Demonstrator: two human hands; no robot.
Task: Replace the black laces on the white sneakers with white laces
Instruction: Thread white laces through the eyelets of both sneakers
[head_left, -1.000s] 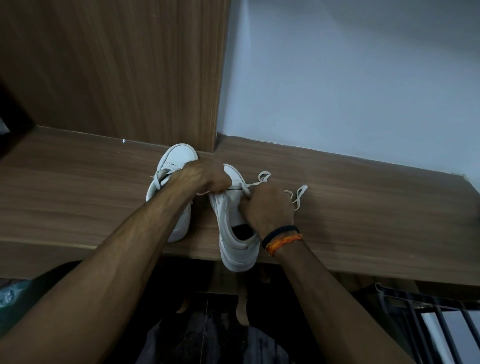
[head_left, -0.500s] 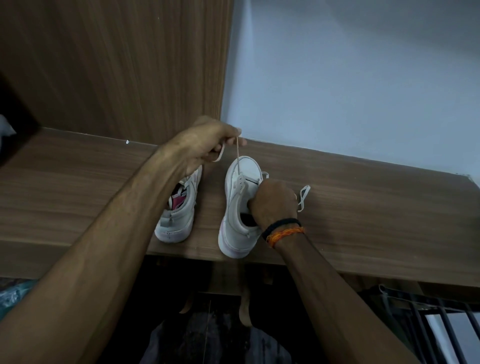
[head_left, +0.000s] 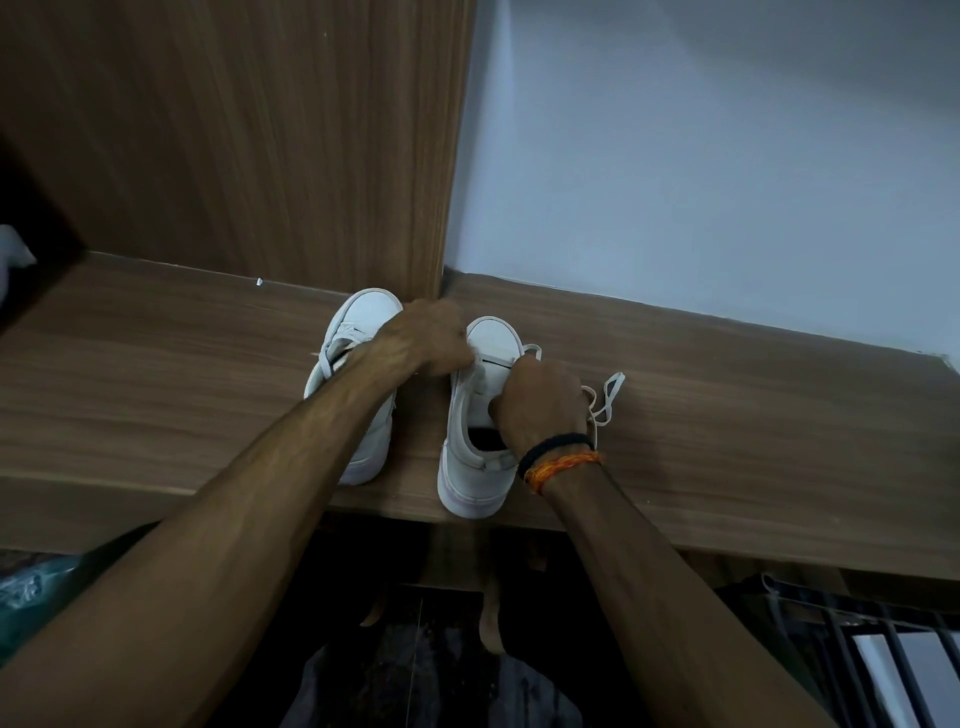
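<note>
Nearest the camera, two bare forearms reach up and away over dark clothing and two bare feet on the floor. At the lower right stands a dark metal rack; at the lower left lies something teal, too dim to name. The right wrist carries two bands — one black, one orange.

Beyond them runs a wooden table, with two white sneakers on it, side by side, toes pointing away. The right sneaker has its heel slightly past the table's near edge; the left sneaker sits just beside it, partly hidden under the left forearm.

The right hand is curled over the right sneaker's opening and tongue, fingers bent down against the eyelet rows; whether it pinches the lace cannot be told. The left hand crosses over to the same sneaker, fingers closed at its front eyelets, apparently pinching the white lace. One loose end of that lace trails in loops on the table just right of the sneaker. The left sneaker shows pale lacing too.

Farther back rise a wooden panel and a pale wall.
</note>
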